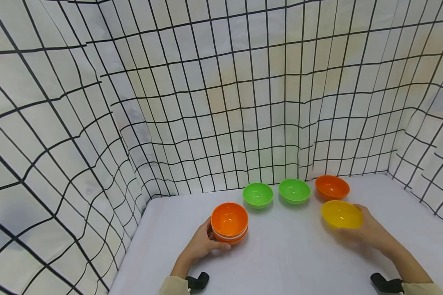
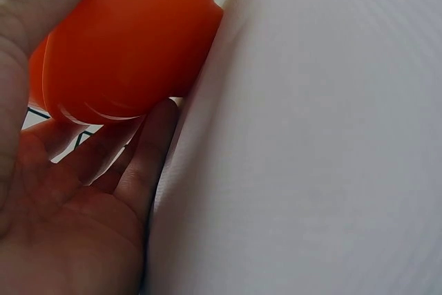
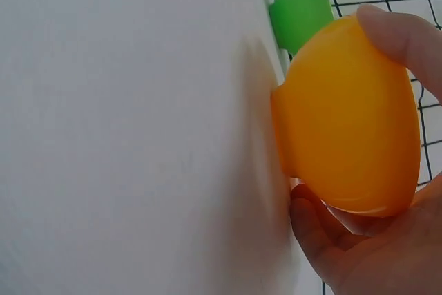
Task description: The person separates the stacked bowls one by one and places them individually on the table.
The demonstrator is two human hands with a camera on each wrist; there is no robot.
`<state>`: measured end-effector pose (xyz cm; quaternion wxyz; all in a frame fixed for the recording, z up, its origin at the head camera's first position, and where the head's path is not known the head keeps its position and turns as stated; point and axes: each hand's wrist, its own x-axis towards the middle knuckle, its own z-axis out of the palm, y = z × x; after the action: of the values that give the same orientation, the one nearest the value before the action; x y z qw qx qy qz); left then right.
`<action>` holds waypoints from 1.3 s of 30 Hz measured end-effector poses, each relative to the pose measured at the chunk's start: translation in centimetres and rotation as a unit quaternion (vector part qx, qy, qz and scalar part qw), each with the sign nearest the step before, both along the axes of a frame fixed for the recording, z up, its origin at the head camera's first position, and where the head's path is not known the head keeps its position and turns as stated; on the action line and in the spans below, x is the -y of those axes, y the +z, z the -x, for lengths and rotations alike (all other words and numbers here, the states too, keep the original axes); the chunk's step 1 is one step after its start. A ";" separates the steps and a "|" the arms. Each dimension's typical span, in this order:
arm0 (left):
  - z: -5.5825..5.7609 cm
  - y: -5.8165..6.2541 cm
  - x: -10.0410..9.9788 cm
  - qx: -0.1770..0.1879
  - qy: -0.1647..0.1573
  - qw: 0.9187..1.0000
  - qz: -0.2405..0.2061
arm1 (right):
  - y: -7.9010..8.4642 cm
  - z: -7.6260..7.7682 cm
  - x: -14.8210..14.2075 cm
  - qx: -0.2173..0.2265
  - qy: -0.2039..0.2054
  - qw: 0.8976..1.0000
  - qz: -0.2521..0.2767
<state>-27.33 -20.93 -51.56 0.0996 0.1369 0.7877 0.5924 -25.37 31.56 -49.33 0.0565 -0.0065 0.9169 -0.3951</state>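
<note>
My left hand (image 1: 202,242) grips the side of a stack of bowls (image 1: 229,221), thumb at the front and fingers round the left side. An orange bowl is on top, with a white rim and more orange beneath it. In the left wrist view the orange outer wall (image 2: 131,39) fills the space between thumb and fingers, close to the tabletop. Over on the right, my right hand (image 1: 365,227) holds a yellow bowl (image 1: 341,214) by its right side. The right wrist view has the yellow bowl (image 3: 352,122) between thumb and fingers; whether its foot touches the cloth I cannot tell.
Along the back of the white table (image 1: 280,254) stand two green bowls (image 1: 257,195) and, to their right, an orange bowl (image 1: 332,187) just behind the yellow one. White walls with a black grid (image 1: 243,102) rise behind the table and at both sides.
</note>
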 end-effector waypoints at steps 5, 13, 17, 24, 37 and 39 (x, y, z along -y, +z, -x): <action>0.0 -0.1 0.0 0.001 0.001 1.000 0.001 | 0.0 -0.1 -1.1 0.004 0.003 1.000 -0.009; 0.0 0.0 0.0 0.000 -0.001 1.000 0.001 | 0.0 0.0 -2.5 0.013 0.003 1.000 -0.014; 0.0 0.0 0.0 -0.001 -0.002 1.000 0.003 | -0.1 0.1 -2.8 0.014 0.001 1.000 -0.008; 0.1 -0.2 0.1 -0.001 -0.002 1.000 0.003 | 0.1 0.3 -2.9 0.022 -0.002 1.000 -0.011; 0.1 -0.1 0.0 -0.001 0.004 1.000 0.011 | 0.0 0.4 -2.9 0.032 -0.007 0.999 0.009; 0.1 -0.2 0.0 0.001 0.005 1.000 0.009 | 0.1 0.4 -2.9 0.034 -0.011 0.999 0.010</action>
<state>-27.45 -20.92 -51.73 0.0993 0.1315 0.7936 0.5856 -25.78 34.46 -49.28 0.0838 0.0162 0.9103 -0.4050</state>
